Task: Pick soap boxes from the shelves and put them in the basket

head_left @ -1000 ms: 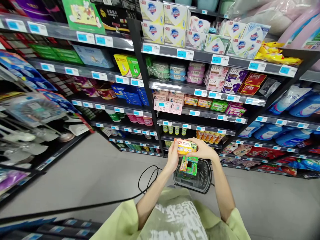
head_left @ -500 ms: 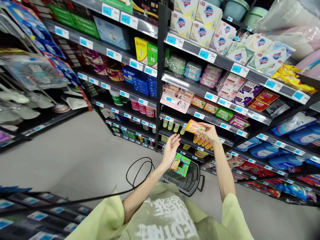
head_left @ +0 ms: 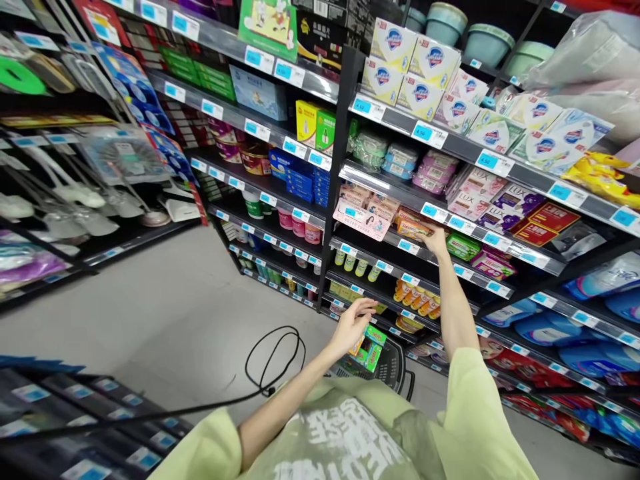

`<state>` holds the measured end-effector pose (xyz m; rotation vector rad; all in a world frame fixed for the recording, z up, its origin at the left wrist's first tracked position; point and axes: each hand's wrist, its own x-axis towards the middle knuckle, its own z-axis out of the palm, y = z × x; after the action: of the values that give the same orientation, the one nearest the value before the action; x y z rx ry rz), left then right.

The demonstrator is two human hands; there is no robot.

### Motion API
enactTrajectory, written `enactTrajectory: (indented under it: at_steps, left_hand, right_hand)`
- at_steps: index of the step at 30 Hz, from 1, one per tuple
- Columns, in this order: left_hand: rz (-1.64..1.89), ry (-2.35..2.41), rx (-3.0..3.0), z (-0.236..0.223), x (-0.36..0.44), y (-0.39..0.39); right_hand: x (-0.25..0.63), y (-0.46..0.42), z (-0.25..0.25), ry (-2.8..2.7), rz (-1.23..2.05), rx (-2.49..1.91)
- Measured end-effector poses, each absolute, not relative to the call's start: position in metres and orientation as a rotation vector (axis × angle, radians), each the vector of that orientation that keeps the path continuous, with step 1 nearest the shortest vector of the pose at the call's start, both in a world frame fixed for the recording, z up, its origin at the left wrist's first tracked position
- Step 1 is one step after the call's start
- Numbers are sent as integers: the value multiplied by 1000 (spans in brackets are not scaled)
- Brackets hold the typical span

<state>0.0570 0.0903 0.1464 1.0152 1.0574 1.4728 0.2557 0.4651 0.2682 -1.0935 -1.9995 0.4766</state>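
Observation:
My right hand reaches up to the middle shelf and grips an orange-yellow soap pack, which rests among similar packs on that shelf. Lower down, my left hand hovers in front of me with its fingers loosely spread and nothing in it. Just beneath that hand stands a black shopping basket on the floor, holding green boxes.
Black shelving runs along the right with soap boxes, blue price tags and blue detergent bottles. Another rack with hanging utensils stands on the left. A black cable loops over the grey floor between them.
Both hands held the soap pack over the basket. The left hand let go, and the right hand carried the pack up to the middle shelf.

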Motion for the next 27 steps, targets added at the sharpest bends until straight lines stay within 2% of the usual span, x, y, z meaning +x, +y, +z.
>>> enactTrajectory:
  at_steps: [17, 27]
  left_hand:
    - [1422, 1192, 1243, 141, 56, 97]
    - [1091, 1200, 1092, 71, 73, 84]
  right_hand:
    - [226, 469, 259, -2196, -22, -1234]
    - [215, 459, 251, -2252, -58, -1266]
